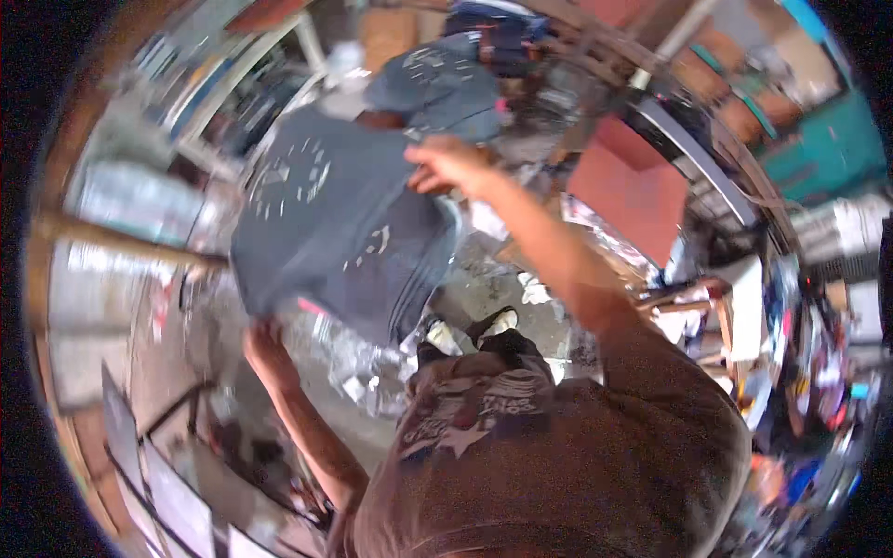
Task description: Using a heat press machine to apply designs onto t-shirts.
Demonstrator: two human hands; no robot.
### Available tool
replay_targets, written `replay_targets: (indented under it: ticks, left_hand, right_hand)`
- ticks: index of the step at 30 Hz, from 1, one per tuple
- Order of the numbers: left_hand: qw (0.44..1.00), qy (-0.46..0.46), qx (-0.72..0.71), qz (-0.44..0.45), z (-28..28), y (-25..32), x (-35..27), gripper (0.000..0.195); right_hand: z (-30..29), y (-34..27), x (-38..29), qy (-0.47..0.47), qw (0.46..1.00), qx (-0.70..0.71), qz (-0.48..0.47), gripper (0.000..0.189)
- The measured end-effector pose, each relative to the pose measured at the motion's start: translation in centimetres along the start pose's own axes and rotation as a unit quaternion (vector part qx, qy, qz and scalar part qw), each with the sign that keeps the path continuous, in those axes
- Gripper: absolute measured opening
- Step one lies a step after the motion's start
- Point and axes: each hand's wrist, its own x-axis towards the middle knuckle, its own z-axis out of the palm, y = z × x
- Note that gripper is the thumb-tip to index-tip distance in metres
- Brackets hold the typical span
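A dark blue-grey cloth garment hangs spread out in front of me, with pale printed marks on it. My right hand pinches its upper right edge. Down at the lower left corner, my left hand grips the same cloth, its fingertips partly hidden and blurred. A small pink strip shows on the lower edge near that hand. Just beyond lies a second blue-grey garment with similar pale marks, and the two pieces overlap in view.
Clear plastic bags lie on the concrete floor by my shoes. A reddish flat panel stands to the right, near a white-topped wooden stand. A wooden pole reaches in from the left. Dark-framed grey panels stand lower left.
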Motion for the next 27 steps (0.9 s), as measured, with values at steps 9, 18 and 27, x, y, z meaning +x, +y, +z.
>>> replay_targets:
  ticks: [9,18,27]
  left_hand:
    - [0.947,-0.031,0.153,-0.280,-1.6,-18.3,-6.4,0.039]
    - [0.938,-0.075,0.214,-0.263,-1.2,-18.6,-7.8,0.042]
    - [0.913,-0.156,0.286,-0.247,-0.1,-20.1,-10.0,0.049]
  right_hand:
    - [-4.7,18.5,0.8,0.147,0.955,-0.098,0.240,0.047]
    - [-7.8,22.2,-0.4,0.156,0.962,-0.058,0.218,0.043]
    - [-8.9,23.7,-0.1,0.177,0.955,-0.060,0.228,0.046]
